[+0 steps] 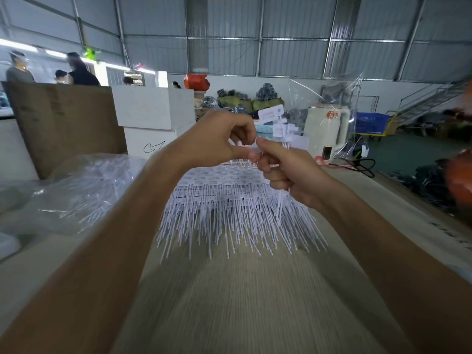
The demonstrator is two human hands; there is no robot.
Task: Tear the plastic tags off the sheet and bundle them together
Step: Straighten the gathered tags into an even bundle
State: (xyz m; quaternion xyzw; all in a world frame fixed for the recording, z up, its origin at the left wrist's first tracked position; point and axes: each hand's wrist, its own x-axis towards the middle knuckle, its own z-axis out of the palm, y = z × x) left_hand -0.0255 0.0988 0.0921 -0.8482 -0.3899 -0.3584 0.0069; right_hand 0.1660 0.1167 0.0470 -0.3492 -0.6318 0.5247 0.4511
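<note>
A white tag (251, 148) is pinched between both hands, held up above the bench (229, 302) near the middle of the view. The left hand (219, 139) has its thumb and curled fingers closed on the tag's left end; its grip is clenched on it. The right hand (288, 169) meets it from the other side, thumb tip against the tag, and its lower fingers curl round a bundle (281, 200) of thin white stems that hang down from the fist. More tag heads (281, 123) stick up behind the knuckles, though which hand carries them is unclear.

Beneath the hands lies the sheet pile (235, 205): rows of printed tag heads at the far side, with long white stems fanning toward the viewer across the pale wood-grain surface.

To the left on the bench is a clear plastic bag (84, 190) holding more white stems. Behind it stands a brown cardboard panel (63, 123), and beside that white boxes (155, 116), one marked with a black scribble. Farther back are a cream-coloured machine (324, 129), a blue crate (370, 122), metal stairs (434, 98) and several people (76, 72) at the far left.
</note>
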